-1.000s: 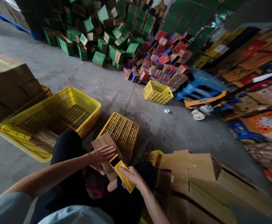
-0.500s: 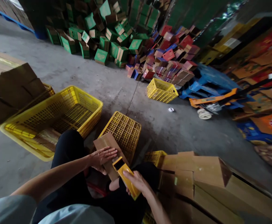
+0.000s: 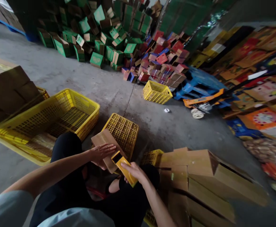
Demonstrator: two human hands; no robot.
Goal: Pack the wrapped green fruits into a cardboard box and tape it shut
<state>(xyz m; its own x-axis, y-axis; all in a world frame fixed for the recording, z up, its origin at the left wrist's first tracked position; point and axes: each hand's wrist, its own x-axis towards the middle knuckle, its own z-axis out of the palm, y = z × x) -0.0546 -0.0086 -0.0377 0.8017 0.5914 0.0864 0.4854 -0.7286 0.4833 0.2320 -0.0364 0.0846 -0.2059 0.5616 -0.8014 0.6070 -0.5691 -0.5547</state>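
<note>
A small brown cardboard box [image 3: 104, 137] rests tilted between my knees, against the near end of an upturned yellow crate [image 3: 122, 126]. My left hand [image 3: 102, 154] lies on the box, fingers stretched out flat and held together. In my right hand [image 3: 135, 171] is a boxy yellow hand tool [image 3: 127, 174] with a dark opening at its front end. My fingers wrap around its body. That front end sits close to the box and the left fingertips; whether it touches the cardboard I cannot tell.
Left stands a large yellow basket [image 3: 94, 108] with cardboard inside; folded cardboard [image 3: 7, 91] lies beyond. At right are brown cartons [image 3: 199, 162]. Ahead are a yellow crate [image 3: 156, 93], a white roll [image 3: 166, 110], an orange pallet jack [image 3: 204, 100], and heaped green boxes [image 3: 96, 59] and red boxes [image 3: 161, 59].
The view has swung right, so the surroundings sit farther left. Both hands, the box and the yellow tool appear slightly higher in view. My grip on the tool is the same.
</note>
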